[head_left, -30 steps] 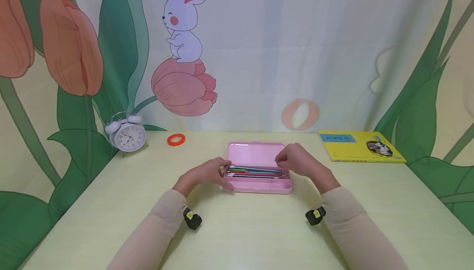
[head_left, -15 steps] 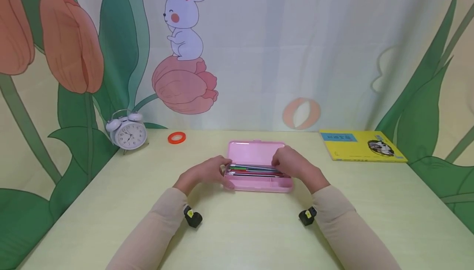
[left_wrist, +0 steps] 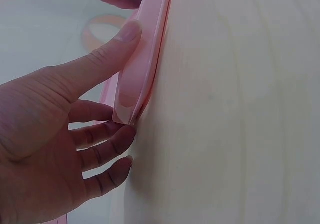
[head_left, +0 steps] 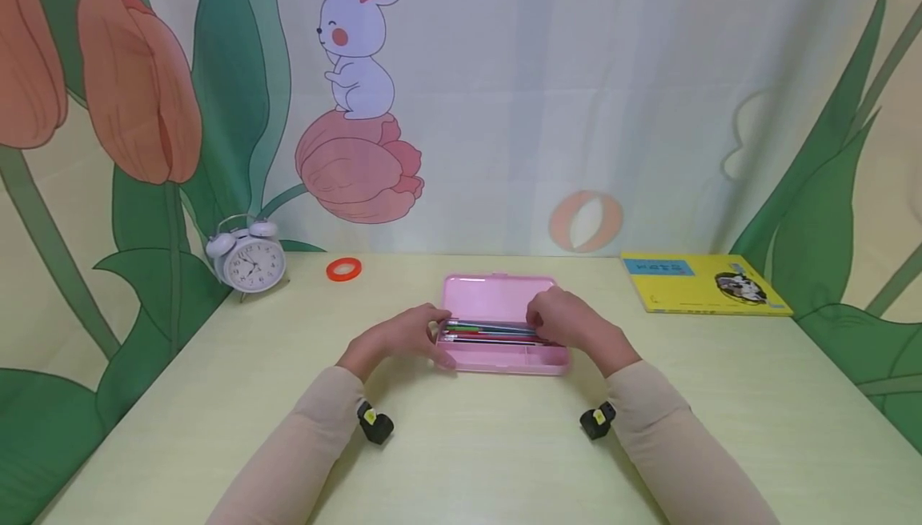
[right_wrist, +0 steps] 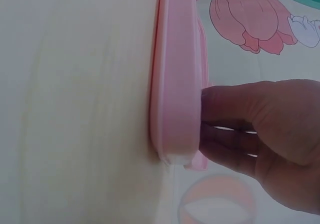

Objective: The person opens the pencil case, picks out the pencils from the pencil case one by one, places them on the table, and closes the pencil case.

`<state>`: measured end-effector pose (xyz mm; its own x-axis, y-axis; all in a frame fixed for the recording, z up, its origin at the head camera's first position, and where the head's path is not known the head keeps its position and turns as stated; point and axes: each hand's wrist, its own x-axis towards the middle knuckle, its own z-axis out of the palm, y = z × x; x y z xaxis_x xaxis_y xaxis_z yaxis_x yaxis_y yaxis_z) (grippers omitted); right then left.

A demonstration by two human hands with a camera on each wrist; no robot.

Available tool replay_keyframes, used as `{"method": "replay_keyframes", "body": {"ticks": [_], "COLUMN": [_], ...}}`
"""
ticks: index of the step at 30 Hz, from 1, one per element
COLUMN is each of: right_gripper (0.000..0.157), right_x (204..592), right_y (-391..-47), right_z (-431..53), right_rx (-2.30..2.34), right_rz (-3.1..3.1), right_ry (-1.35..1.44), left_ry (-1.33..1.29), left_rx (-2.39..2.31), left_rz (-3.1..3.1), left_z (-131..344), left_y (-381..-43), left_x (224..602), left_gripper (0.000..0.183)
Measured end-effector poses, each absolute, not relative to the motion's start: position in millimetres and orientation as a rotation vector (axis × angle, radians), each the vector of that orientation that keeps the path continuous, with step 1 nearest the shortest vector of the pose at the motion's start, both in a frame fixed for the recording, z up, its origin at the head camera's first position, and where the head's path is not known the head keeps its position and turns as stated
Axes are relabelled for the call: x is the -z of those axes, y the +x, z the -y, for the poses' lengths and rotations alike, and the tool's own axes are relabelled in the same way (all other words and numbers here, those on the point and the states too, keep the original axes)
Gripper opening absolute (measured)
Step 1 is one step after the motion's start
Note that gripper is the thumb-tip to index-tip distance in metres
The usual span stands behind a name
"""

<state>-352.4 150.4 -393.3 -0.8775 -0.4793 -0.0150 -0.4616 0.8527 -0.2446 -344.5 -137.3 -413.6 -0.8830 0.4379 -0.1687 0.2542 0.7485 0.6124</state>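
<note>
A pink pencil case (head_left: 486,359) lies with its lid raised on the table, several pencils (head_left: 493,335) in its long compartment. My left hand (head_left: 406,333) grips the case's left end; in the left wrist view its thumb (left_wrist: 107,54) lies along the front wall and the other fingers bend around the end. My right hand (head_left: 572,319) reaches into the right end, over the pencils' tips. In the right wrist view its fingers (right_wrist: 227,104) pass behind the case wall, so the fingertips are hidden, and whether they pinch a pencil does not show.
A white alarm clock (head_left: 252,263) stands at the back left, with an orange-red ring (head_left: 343,269) beside it. At the back right lies a yellow book (head_left: 702,285). A printed curtain (head_left: 490,109) hangs along the table's rear edge.
My right hand has moved slightly left and down, from above the case's right end into it over the pencils. My left hand has stayed on the left end.
</note>
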Motion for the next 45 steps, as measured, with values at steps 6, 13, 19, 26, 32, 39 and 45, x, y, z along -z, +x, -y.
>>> {"method": "replay_keyframes", "body": {"ticks": [6, 13, 19, 26, 32, 39, 45], "right_gripper": [0.017, 0.019, 0.019, 0.023, 0.024, 0.02, 0.021], "right_x": [391, 390, 387, 374, 356, 345, 354], "right_y": [-351, -351, -351, -349, -344, -341, -341], "right_z": [-152, -154, -155, -167, -194, -240, -295], "right_rx": [0.405, 0.445, 0.445, 0.486, 0.556, 0.633, 0.654], "right_rz": [-2.921, -2.877, -2.877, -2.904, -2.944, -2.877, -2.782], "right_ry": [-0.788, -0.841, -0.788, -0.739, -0.779, -0.604, -0.48], "left_ry": [0.573, 0.586, 0.586, 0.588, 0.56, 0.551, 0.556], "left_rx": [-0.865, -0.846, -0.848, -0.853, -0.871, -0.872, -0.865], "left_rz": [-2.648, -2.657, -2.656, -2.649, -2.642, -2.639, -2.65], "left_z": [137, 137, 137, 138, 137, 137, 138], "left_y": [-345, -346, -348, -348, -347, -347, -345], "left_x": [414, 415, 416, 416, 416, 417, 416], "left_gripper": [0.096, 0.097, 0.097, 0.097, 0.098, 0.098, 0.097]}}
